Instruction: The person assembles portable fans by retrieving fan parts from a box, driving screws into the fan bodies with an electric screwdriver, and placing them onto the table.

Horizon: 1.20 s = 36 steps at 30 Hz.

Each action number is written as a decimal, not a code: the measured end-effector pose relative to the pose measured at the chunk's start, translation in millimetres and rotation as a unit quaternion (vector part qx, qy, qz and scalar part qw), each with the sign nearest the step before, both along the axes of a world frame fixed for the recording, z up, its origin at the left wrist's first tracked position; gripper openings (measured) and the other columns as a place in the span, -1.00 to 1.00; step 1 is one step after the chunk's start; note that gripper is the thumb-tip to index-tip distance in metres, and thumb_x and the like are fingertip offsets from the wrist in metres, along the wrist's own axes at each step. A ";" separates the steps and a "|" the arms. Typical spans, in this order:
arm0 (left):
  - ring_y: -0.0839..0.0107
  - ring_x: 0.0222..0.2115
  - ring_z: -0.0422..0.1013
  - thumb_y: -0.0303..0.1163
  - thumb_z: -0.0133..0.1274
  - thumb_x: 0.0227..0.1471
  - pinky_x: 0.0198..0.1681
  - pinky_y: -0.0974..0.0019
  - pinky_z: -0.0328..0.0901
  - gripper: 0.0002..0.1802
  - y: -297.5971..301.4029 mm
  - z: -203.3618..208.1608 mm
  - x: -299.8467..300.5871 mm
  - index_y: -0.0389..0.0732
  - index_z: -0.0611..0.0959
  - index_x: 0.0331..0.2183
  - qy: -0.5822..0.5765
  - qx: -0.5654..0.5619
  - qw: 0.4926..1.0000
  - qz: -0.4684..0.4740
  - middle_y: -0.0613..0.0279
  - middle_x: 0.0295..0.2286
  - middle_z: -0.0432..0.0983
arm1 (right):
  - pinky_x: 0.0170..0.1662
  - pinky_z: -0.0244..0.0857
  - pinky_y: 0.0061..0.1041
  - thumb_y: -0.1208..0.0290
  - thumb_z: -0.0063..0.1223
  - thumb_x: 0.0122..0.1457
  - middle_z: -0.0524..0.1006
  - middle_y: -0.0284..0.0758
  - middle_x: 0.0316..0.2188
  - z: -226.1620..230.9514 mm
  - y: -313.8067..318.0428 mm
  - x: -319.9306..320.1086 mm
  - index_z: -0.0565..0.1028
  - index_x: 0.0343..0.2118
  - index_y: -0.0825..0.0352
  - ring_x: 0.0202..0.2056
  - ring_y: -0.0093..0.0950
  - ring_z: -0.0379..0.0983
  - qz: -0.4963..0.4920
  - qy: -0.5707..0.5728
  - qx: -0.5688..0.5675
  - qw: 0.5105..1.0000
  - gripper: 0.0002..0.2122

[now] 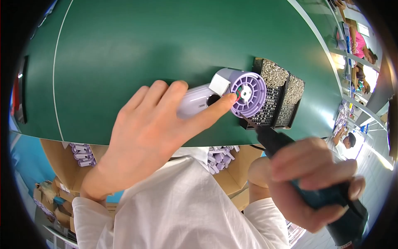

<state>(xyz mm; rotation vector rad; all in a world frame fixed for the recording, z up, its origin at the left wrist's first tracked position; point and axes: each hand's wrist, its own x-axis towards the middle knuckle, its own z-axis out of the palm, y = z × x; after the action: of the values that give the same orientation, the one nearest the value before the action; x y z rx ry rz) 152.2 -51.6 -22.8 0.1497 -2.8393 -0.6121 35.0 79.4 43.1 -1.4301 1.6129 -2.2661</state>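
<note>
Clasping one lilac device [237, 76] beside two screw trays [283, 93] is the left grip [152, 118]; one screwdriver [274, 142], the right grip [304, 176].

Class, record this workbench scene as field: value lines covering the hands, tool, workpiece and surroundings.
Left hand: holds purple device, thumb at its slotted round end
Right hand: grips power screwdriver
Bit: at the round end's lower rim; contact unclear
Tray: black, two sections, holding small metal pieces
Table: green
Below table edge: cardboard boxes holding purple parts
</note>
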 end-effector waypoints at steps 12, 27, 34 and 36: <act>0.27 -0.49 0.31 -0.54 0.21 -0.30 -0.46 0.29 0.25 -0.42 -0.5 3.5 -8.3 0.05 0.63 -0.11 -0.017 0.022 1.000 -0.004 0.17 -0.40 0.37 | -0.83 0.05 -0.48 0.31 -0.29 0.20 0.21 -0.31 -0.65 -20.2 38.0 -21.8 0.29 -0.23 0.30 -0.87 -0.49 0.07 -0.165 -0.079 0.017 0.983 -0.81; 0.27 -0.49 0.30 -0.55 0.22 -0.34 -0.47 0.29 0.25 -0.39 0.5 1.6 -8.9 0.04 0.63 -0.10 0.002 0.038 0.999 -0.007 0.17 -0.40 0.37 | -0.83 0.06 -0.48 0.27 -0.30 0.21 0.23 -0.32 -0.64 -17.3 41.3 -21.8 0.30 -0.22 0.24 -0.87 -0.49 0.08 -0.197 -0.015 0.088 0.976 -0.80; 0.29 -0.52 0.29 -0.54 0.21 -0.38 -0.48 0.33 0.27 -0.37 1.1 0.6 2.1 0.11 0.63 -0.12 0.010 0.016 1.000 -0.021 0.17 -0.40 0.35 | -0.77 0.01 -0.53 0.24 -0.20 0.18 0.21 -0.36 -0.59 8.7 32.7 -13.4 0.34 -0.30 0.39 -0.81 -0.55 0.07 -0.153 -0.054 -0.078 0.984 -0.73; 0.29 -0.51 0.30 -0.53 0.18 -0.37 -0.47 0.34 0.27 -0.36 2.5 -0.4 3.8 0.12 0.63 -0.11 0.016 0.016 1.000 -0.019 0.15 -0.40 0.36 | -0.77 0.01 -0.54 0.23 -0.19 0.17 0.21 -0.35 -0.59 13.6 24.0 -12.3 0.34 -0.31 0.43 -0.81 -0.55 0.08 -0.103 -0.052 -0.085 0.990 -0.71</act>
<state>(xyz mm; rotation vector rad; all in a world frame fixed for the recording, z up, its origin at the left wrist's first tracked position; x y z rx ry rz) 155.9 -49.2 -23.2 0.0913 -2.8088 -0.6606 22.7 103.4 56.7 -1.2009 1.6405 -2.6016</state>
